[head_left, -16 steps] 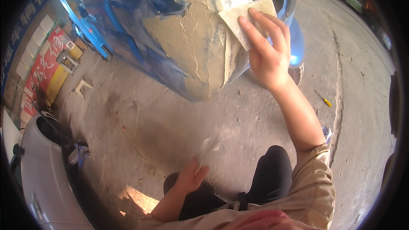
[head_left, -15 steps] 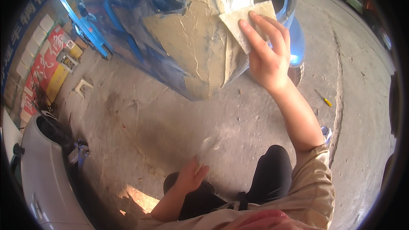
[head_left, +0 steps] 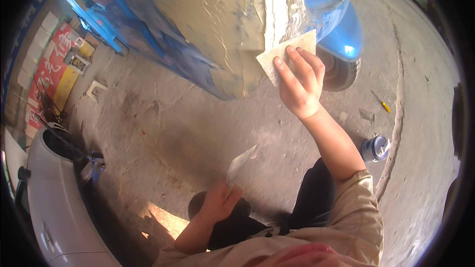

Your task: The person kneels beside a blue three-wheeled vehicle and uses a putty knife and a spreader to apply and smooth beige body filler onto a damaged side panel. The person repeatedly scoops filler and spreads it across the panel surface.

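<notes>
A blue vehicle's body panel (head_left: 183, 71) carries a broad, ridged coat of tan body filler (head_left: 210, 24). My right hand (head_left: 302, 86) grips a square, pale putty spreader (head_left: 302, 43), fingers laid along its face. The spreader rests on or just in front of the panel's lower right corner, beneath a bright sunlit strip of the coat; contact cannot be made out for certain. Low over my knees, my left hand (head_left: 220, 201) is closed round a thin, light flat plate (head_left: 241, 163), apart from the panel. Motion blurs that hand somewhat, and its grip hides the plate's lower end.
On the concrete to the right lie a yellow-handled screwdriver (head_left: 382, 103) and a small flat grey piece (head_left: 366, 114); a blue-and-white can (head_left: 375, 148) stands by my right elbow. A wheel (head_left: 341, 74) is behind my hand. Left are a white car (head_left: 64, 198) and a small stool (head_left: 95, 89).
My right hand and the spreader have moved down along the panel, slightly left. The view has shifted, showing more of the can and wheel. The left hand's plate shows more clearly.
</notes>
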Action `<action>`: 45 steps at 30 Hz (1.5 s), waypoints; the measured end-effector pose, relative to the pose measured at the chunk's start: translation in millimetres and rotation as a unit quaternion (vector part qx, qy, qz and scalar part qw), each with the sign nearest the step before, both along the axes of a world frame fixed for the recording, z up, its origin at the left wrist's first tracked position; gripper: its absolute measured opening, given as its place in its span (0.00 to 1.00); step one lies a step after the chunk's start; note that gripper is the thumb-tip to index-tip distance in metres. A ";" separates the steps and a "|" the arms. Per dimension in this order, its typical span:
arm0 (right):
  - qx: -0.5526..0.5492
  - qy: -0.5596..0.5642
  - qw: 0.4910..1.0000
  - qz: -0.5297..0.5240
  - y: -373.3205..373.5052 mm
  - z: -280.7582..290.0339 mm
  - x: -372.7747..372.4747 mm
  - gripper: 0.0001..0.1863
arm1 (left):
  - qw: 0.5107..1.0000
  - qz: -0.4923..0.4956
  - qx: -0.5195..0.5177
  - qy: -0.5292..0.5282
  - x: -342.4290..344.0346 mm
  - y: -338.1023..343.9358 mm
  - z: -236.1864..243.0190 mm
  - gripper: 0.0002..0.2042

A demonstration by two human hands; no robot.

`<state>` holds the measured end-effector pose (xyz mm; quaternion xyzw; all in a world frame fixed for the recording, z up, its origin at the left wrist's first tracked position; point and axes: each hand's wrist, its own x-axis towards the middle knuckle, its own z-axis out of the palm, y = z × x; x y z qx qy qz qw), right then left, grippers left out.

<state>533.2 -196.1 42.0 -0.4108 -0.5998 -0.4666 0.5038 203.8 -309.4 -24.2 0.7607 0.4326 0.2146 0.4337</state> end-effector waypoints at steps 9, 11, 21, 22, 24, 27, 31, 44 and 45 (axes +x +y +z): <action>0.016 0.048 0.999 0.011 20.4 -69.7 -7.8 0.26 | 1.000 0.001 -0.004 -0.011 1.1 -3.7 6.4 0.09; 0.009 0.056 0.998 0.009 22.2 -81.3 -12.3 0.26 | 1.000 -0.001 0.003 -0.025 1.4 -3.8 7.9 0.09; -0.133 0.211 0.956 0.156 -29.2 -107.8 -29.8 0.20 | 0.990 0.026 -0.131 -0.042 -6.2 0.5 -0.3 0.10; -0.179 0.273 0.924 0.197 -53.7 -101.7 -36.6 0.17 | 0.982 0.031 -0.175 -0.066 -2.8 0.6 4.0 0.12; -0.257 0.331 0.859 0.293 -95.7 -86.8 -38.7 0.13 | 0.970 0.019 -0.214 -0.117 3.5 -0.6 2.0 0.12; -0.343 0.291 0.770 0.452 -138.2 -58.1 -27.0 0.12 | 0.959 -0.038 -0.253 -0.121 14.2 3.9 10.2 0.13; -0.379 0.132 0.791 0.462 -164.7 -43.3 -8.1 0.19 | 0.972 -0.156 -0.175 -0.023 15.1 12.8 0.6 0.10; -0.477 0.491 0.672 0.283 -196.3 -129.1 1.7 0.14 | 0.946 -0.090 -0.254 -0.180 44.6 3.7 -6.6 0.18; -0.466 0.555 0.629 0.281 -194.4 -141.6 1.7 0.12 | 0.946 -0.095 -0.256 -0.177 46.1 4.2 -6.1 0.18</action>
